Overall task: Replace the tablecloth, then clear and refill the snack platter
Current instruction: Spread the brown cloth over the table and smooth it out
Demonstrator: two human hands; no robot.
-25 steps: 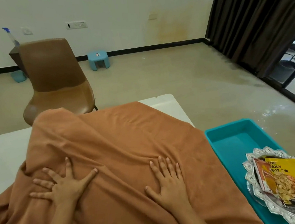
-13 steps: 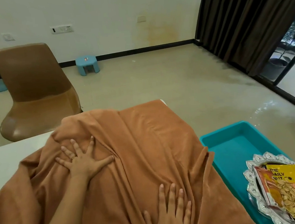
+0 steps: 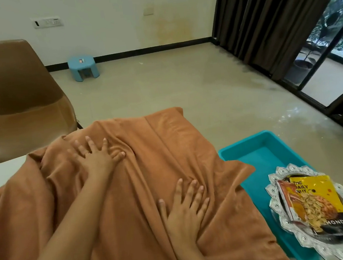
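1. Both hands lie flat on the tablecloth (image 3: pixel 149 169), fingers spread, palms pressing, nothing grasped. The left hand (image 3: pixel 95 158) is far up near the back edge and the right hand (image 3: pixel 185 207) is nearer us.
2. The cloth covers most of the table (image 3: pixel 0 173) but is heavily creased betw. the hands. A strip of tabletop on the left is bare, so we read it as sitting off-centre to the right.
3. Risk A: flat palms move the cloth by friction only. A push may just shove the folds along instead of flattening them, or a palm may slip w/o moving any fabric.
4. Risk B: the cloth's right corner overhangs the rim of the teal tub (image 3: pixel 257 153). Any more drift that way puts more weight off the edge, and the whole cloth could slide off.
5. Risk C: the snack platter (image 3: pixel 273 201) is at the tub's near end, just beside the cloth edge; we can't tell if it sits on the rim or inside. A yellow packet (image 3: pixel 317 196) and an orange packet (image 3: pixel 286 200) lie on it. A tug that way could catch the platter and tip it, spilling the packets.
6. Risk D: the far edge is bunched near the chair (image 3: pixel 19 101). The overhang at the back is hidden, so an uneven drop is likely.
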